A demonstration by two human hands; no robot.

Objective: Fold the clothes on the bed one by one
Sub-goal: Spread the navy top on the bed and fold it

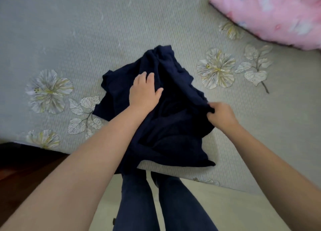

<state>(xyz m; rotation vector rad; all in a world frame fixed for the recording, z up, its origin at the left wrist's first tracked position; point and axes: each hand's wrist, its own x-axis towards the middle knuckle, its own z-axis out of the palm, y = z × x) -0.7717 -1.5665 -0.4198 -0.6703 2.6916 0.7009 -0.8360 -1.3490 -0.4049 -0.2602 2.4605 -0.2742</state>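
Dark navy garment (173, 126) lies crumpled on grey floral bedsheet (104, 31), near edge overhanging the bed. Left hand (145, 91) rests palm-down on it; right hand (220, 114) pinches its right edge. Pink pillow (271, 13) at upper right.

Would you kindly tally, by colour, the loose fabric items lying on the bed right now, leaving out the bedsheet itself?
Navy: 1, the crumpled garment, with the left hand resting on it and the right hand pinching its edge.
Pink: 1, the pillow at the far right corner.
Total: 2
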